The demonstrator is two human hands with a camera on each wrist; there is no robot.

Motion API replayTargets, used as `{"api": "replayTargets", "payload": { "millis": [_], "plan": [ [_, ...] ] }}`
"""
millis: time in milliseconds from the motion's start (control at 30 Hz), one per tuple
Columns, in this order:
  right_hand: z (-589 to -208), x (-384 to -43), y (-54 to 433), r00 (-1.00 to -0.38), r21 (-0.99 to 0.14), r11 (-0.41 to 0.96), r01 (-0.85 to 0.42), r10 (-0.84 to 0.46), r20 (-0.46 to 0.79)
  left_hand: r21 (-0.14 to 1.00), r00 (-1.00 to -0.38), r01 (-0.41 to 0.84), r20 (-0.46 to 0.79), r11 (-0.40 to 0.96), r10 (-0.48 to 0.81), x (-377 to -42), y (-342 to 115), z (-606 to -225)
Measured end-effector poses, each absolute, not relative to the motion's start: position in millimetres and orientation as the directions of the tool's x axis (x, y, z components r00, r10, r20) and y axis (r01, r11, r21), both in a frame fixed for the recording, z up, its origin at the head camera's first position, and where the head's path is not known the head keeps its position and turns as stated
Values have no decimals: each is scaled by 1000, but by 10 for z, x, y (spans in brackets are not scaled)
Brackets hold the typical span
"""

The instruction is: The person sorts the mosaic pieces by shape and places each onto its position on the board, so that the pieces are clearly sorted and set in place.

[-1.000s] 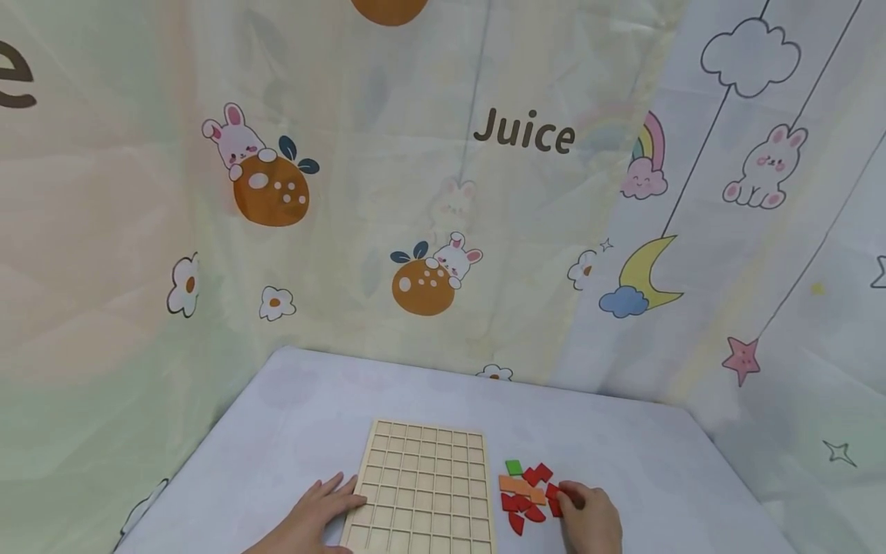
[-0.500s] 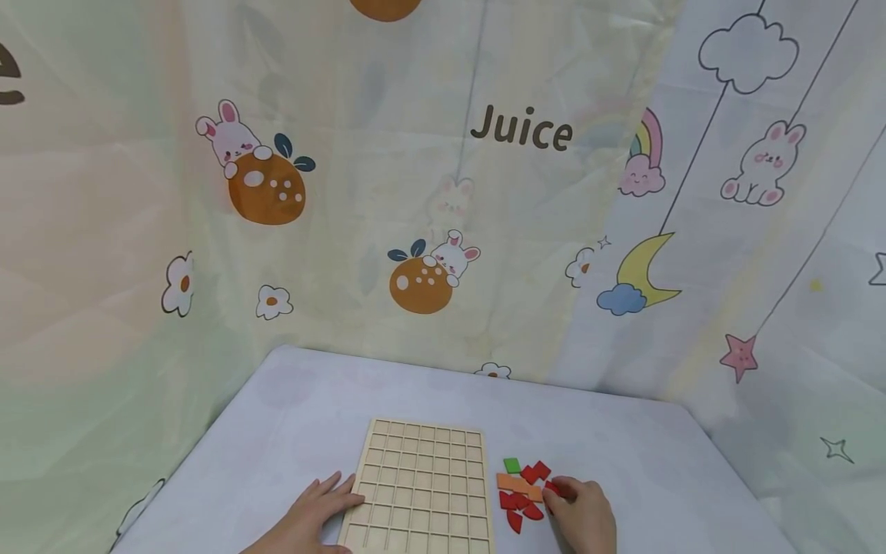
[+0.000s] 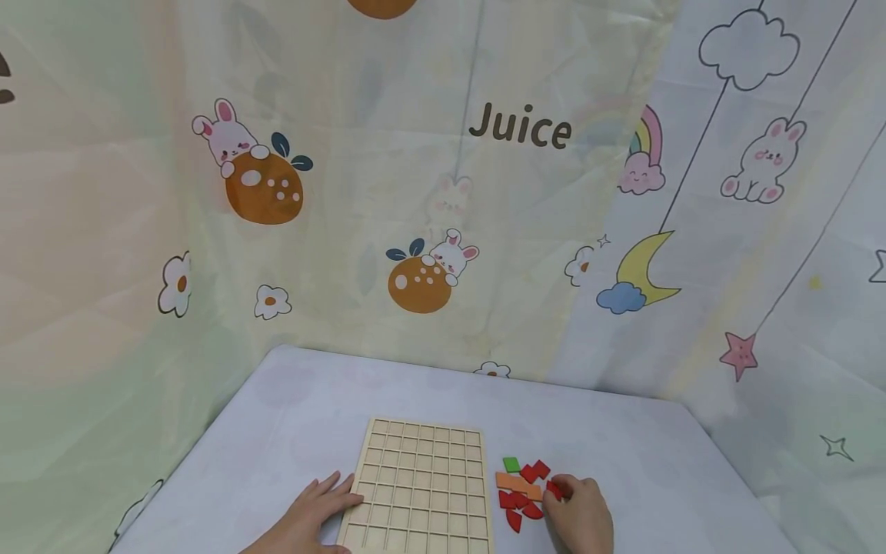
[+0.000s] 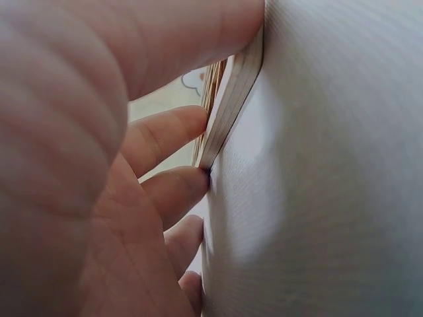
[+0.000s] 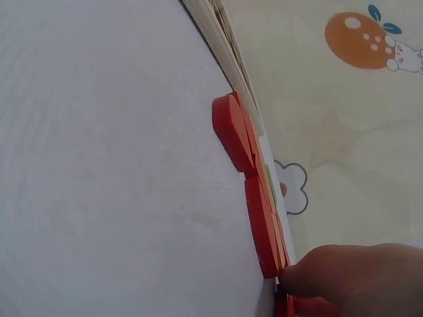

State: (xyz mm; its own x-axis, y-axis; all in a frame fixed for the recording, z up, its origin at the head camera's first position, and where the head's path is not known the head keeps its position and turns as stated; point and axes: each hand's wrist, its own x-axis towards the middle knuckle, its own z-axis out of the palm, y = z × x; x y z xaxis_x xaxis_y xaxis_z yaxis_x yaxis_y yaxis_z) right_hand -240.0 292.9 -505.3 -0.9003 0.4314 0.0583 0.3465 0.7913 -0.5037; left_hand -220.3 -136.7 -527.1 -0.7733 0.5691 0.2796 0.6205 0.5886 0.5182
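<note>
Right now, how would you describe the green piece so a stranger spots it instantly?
On the white table, find the pale grid board, then look just to its right, at the cluster of small pieces. At the cluster's far side, just beyond the orange pieces, lies the green piece. It is small, flat and four-sided, the only green one among red and orange.

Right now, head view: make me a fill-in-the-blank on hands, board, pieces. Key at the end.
1. The left hand touches the ____ edge of the gridded board.
2. The right hand pinches a piece coloured ____.
3. The only non-red, non-orange piece is ____.

Missing words: left; red; green.
</note>
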Motion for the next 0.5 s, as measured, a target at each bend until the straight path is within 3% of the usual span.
{"api": "replayTargets", "payload": {
  "millis": [500],
  "plan": [
    [-5034,-2384,2916,-893,-539,776,327,441,93,480,-750,652,293,587,593,-2207,-1375,-5276]
  ]
}}
